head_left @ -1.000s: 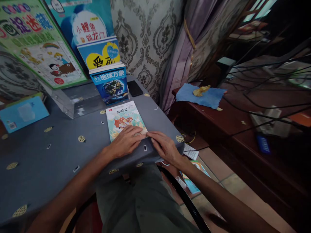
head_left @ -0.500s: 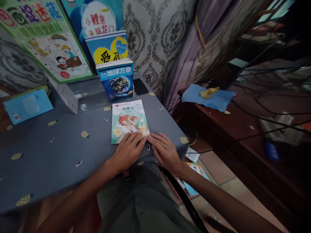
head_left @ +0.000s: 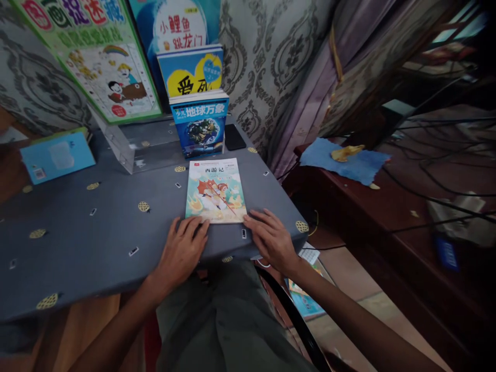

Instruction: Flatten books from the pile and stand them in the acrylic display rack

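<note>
A: Fingers first.
B: Left hand (head_left: 182,250): fingers loosely bent, a little apart, tips at the book's lower left corner, gripping nothing. Right hand (head_left: 273,240): fingers close together, reaching the lower right corner; whether they nip it, cannot tell.
A: The book itself?
B: The 西游记 paperback (head_left: 216,190). Closed, face up on the grey pineapple-print tablecloth (head_left: 112,232), just left of frame centre.
A: What's changed?
B: Half a second ago the left hand lay over the cover's bottom edge, close by the right. Now it sits farther left; the hands are apart and the cover shows nearly whole.
A: Meaning?
B: My reading: the book is being steadied or squared from both near corners, not lifted.
A: Farther out?
B: Upper middle, beyond the paperback: a globe-covered book (head_left: 201,133) stands before a yellow-heart book (head_left: 194,77). Black phone (head_left: 235,137) just right of it. Left of it, a clear stand (head_left: 119,150). Right side of frame: blue cloth (head_left: 318,159) on dark red wood.
</note>
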`<state>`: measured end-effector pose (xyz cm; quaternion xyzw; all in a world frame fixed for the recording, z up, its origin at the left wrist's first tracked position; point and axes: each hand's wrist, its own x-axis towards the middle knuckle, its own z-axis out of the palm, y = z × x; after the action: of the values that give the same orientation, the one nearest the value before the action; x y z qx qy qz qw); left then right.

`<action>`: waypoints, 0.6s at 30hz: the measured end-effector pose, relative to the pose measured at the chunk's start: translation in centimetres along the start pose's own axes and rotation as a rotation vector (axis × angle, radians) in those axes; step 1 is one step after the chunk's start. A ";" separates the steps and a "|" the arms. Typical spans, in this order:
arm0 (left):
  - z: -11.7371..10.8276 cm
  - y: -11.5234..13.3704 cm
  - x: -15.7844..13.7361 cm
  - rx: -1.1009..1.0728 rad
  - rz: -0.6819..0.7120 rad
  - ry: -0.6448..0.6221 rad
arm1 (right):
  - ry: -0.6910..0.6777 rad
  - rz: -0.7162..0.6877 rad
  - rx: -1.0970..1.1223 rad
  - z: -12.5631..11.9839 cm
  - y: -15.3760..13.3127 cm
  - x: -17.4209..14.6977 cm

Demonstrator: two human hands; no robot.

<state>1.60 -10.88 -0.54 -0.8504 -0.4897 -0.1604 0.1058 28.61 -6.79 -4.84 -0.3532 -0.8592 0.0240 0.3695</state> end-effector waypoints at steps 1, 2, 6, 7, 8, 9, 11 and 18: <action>0.1 -0.1 -0.3 -0.014 -0.010 0.002 | 0.000 -0.001 -0.002 0.0 0.2 0.0; 0.2 -0.2 -0.6 -0.033 -0.012 0.003 | 0.003 -0.005 -0.006 -0.1 0.3 0.1; 0.7 0.2 -0.9 -0.104 -0.032 0.009 | 0.042 0.010 -0.043 -0.2 -0.2 0.9; 0.7 0.3 -0.8 -0.117 -0.042 0.014 | 0.043 0.017 -0.048 -0.1 -0.8 1.2; 0.7 0.4 -0.8 -0.131 -0.050 0.020 | 0.035 0.020 -0.045 0.1 -1.5 1.6; 0.7 0.5 -0.8 -0.145 -0.057 0.029 | 0.020 0.016 -0.034 0.5 -2.3 1.9; 0.8 0.7 -0.9 -0.172 -0.060 0.049 | -0.038 -0.003 0.010 1.5 -4.2 2.7; 1.3 1.1 -1.3 -0.194 -0.060 0.082 | -0.111 0.005 0.066 3.6 -7.1 3.7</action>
<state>2.16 -12.08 -2.28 -0.8345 -0.4923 -0.2447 0.0380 20.28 -9.03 -3.02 -0.3412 -0.8763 0.0727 0.3323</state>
